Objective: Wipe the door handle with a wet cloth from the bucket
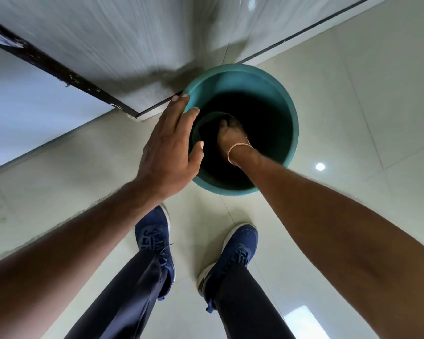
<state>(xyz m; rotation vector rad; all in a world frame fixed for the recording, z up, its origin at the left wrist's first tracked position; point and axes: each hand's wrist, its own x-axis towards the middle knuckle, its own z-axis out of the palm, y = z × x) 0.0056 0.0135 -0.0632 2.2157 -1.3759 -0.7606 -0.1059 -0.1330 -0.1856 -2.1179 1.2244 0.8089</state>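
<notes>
A teal bucket (274,94) stands on the tiled floor against the wall corner. My right hand (230,133) reaches deep inside it, its fingers down in the dark interior on a dark cloth (206,126) that is hard to make out. Whether the fingers are closed on the cloth is not visible. My left hand (169,148) hovers at the bucket's left rim with fingers spread and nothing in it. A thin bracelet (238,149) circles my right wrist. The door handle is out of view.
A white wall (108,45) with a dark vertical strip (54,67) rises just behind the bucket. Glossy pale floor tiles (353,118) spread to the right. My two blue shoes (154,241) stand right below the bucket.
</notes>
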